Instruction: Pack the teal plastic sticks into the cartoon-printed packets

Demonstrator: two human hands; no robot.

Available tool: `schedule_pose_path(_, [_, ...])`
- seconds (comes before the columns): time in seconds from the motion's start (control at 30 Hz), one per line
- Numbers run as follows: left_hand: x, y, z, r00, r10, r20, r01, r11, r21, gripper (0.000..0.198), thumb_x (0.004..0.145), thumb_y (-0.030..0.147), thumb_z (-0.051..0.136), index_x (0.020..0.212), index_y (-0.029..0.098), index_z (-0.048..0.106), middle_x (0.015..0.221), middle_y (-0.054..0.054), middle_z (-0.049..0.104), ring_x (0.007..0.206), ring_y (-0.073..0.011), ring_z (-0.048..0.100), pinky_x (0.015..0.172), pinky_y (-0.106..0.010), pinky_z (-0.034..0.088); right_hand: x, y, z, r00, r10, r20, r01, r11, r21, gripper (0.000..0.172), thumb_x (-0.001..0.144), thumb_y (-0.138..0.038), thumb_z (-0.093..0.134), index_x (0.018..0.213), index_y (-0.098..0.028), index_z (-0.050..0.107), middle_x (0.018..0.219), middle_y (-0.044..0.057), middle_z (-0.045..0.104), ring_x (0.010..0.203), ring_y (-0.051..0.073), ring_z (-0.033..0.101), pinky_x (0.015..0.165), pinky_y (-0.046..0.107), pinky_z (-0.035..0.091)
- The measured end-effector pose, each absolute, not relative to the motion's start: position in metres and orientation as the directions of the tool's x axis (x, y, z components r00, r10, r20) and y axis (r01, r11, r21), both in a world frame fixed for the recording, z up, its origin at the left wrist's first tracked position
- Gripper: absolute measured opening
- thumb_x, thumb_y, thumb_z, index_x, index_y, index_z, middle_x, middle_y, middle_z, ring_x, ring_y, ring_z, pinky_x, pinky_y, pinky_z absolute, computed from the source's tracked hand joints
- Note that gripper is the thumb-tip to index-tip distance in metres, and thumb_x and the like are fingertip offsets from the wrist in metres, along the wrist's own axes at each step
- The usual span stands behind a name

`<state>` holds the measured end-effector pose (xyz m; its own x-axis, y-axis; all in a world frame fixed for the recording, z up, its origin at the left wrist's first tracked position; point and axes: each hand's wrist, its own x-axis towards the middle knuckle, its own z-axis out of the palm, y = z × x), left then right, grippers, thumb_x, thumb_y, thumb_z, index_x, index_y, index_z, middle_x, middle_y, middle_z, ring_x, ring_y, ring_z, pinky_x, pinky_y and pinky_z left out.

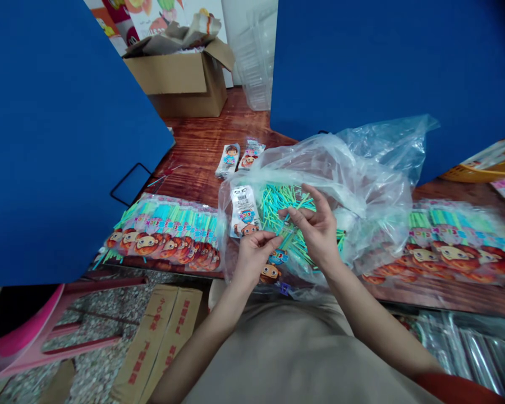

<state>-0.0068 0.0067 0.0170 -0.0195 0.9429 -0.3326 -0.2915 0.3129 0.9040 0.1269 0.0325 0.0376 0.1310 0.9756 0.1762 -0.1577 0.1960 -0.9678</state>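
Observation:
My left hand (257, 251) is closed in a pinch at the upper edge of a clear printed pouch (271, 272) with a cartoon face on it. Just up and to the right, my right hand (317, 227) has its thumb and middle finger pinched together, the index finger raised; what lies between these fingertips is too small to make out. Under both hands, a heap of thin green and blue sticks (273, 203) lies in a large open clear plastic bag (340, 154). A stack of white printed packets (244, 207) lies inside the bag's left side.
Rows of stick-filled pouches lie left (164, 235) and right (446, 241). Two small packet stacks (228, 159) sit behind the bag. Blue panels (67, 140) flank the wooden table (197, 146). An open cardboard box (185, 84) stands behind; a pink chair (50, 325) is lower left.

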Motion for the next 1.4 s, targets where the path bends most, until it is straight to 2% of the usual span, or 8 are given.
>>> schedule_pose_path(0.6, [-0.007, 0.005, 0.025, 0.001, 0.941, -0.338, -0.359, 0.316, 0.878, 0.029, 0.056, 0.037, 0.09, 0.07, 0.016, 0.077, 0.065, 0.0, 0.066, 0.061, -0.0091, 0.053, 0.063, -0.023, 0.044, 0.126, 0.03, 0.04, 0.144, 0.981, 0.132, -0.223, 0.162, -0.961, 0.035, 0.081, -0.038, 0.076, 0.106, -0.027, 0.056, 0.059, -0.008, 0.064, 0.08, 0.019, 0.075, 0.09, 0.04, 0.056])
schedule_pose_path(0.73, [-0.007, 0.004, 0.027, -0.014, 0.94, -0.342, -0.366, 0.313, 0.876, 0.03, 0.055, 0.039, 0.091, 0.07, 0.017, 0.077, 0.065, 0.0, 0.065, 0.06, -0.0094, 0.052, 0.061, -0.023, 0.044, 0.127, 0.029, 0.045, 0.116, 0.982, 0.15, -0.149, 0.166, -0.975, 0.04, 0.08, -0.041, 0.077, 0.113, -0.029, 0.059, 0.054, -0.009, 0.057, 0.077, 0.021, 0.074, 0.088, 0.042, 0.056])
schedule_pose_path(0.87, [-0.008, 0.004, 0.024, -0.021, 0.944, -0.328, -0.352, 0.3, 0.886, 0.031, 0.056, 0.041, 0.09, 0.07, 0.017, 0.078, 0.065, 0.0, 0.066, 0.062, -0.01, 0.053, 0.063, -0.023, 0.044, 0.131, 0.03, 0.04, 0.084, 0.985, 0.153, -0.108, 0.161, -0.981, 0.039, 0.08, -0.043, 0.077, 0.113, -0.027, 0.065, 0.06, -0.006, 0.064, 0.078, 0.021, 0.073, 0.083, 0.041, 0.057])
schedule_pose_path(1.0, [-0.009, 0.005, 0.022, -0.017, 0.944, -0.329, -0.355, 0.302, 0.885, 0.032, 0.057, 0.043, 0.089, 0.068, 0.016, 0.077, 0.062, 0.001, 0.063, 0.061, -0.0094, 0.051, 0.062, -0.023, 0.042, 0.134, 0.029, 0.033, 0.023, 0.987, 0.16, -0.027, 0.16, -0.987, 0.023, 0.087, -0.044, 0.07, 0.099, -0.024, 0.073, 0.087, 0.002, 0.077, 0.09, 0.021, 0.072, 0.09, 0.04, 0.054])
schedule_pose_path(1.1, [-0.009, 0.005, 0.021, -0.019, 0.94, -0.34, -0.386, 0.306, 0.87, 0.034, 0.057, 0.045, 0.089, 0.069, 0.016, 0.077, 0.063, 0.001, 0.064, 0.062, -0.0095, 0.051, 0.062, -0.023, 0.043, 0.137, 0.027, 0.033, 0.0, 0.982, 0.19, 0.047, 0.19, -0.981, 0.025, 0.091, -0.045, 0.064, 0.102, -0.024, 0.073, 0.101, 0.004, 0.078, 0.098, 0.02, 0.071, 0.091, 0.038, 0.053])
schedule_pose_path(1.2, [-0.01, 0.004, 0.023, -0.031, 0.938, -0.347, -0.413, 0.304, 0.859, 0.035, 0.055, 0.045, 0.09, 0.069, 0.016, 0.077, 0.064, 0.001, 0.065, 0.062, -0.0094, 0.052, 0.062, -0.022, 0.044, 0.14, 0.025, 0.037, 0.026, 0.972, 0.232, 0.068, 0.23, -0.971, 0.026, 0.093, -0.046, 0.061, 0.106, -0.025, 0.069, 0.098, 0.004, 0.076, 0.093, 0.019, 0.07, 0.085, 0.034, 0.053])
schedule_pose_path(1.33, [-0.01, 0.003, 0.024, -0.022, 0.935, -0.354, -0.434, 0.31, 0.846, 0.035, 0.055, 0.046, 0.09, 0.067, 0.016, 0.076, 0.063, 0.0, 0.065, 0.059, -0.0097, 0.053, 0.058, -0.022, 0.045, 0.146, 0.024, 0.039, -0.134, 0.96, 0.245, 0.262, 0.273, -0.926, 0.022, 0.092, -0.045, 0.063, 0.092, -0.023, 0.07, 0.089, 0.003, 0.074, 0.083, 0.018, 0.068, 0.077, 0.031, 0.052])
schedule_pose_path(1.4, [-0.01, 0.003, 0.023, -0.023, 0.937, -0.348, -0.429, 0.305, 0.85, 0.035, 0.056, 0.046, 0.089, 0.068, 0.016, 0.076, 0.063, 0.0, 0.065, 0.059, -0.0094, 0.052, 0.058, -0.022, 0.044, 0.148, 0.024, 0.039, -0.146, 0.958, 0.247, 0.288, 0.28, -0.916, 0.022, 0.093, -0.044, 0.062, 0.094, -0.023, 0.07, 0.09, 0.002, 0.074, 0.082, 0.019, 0.068, 0.076, 0.031, 0.052])
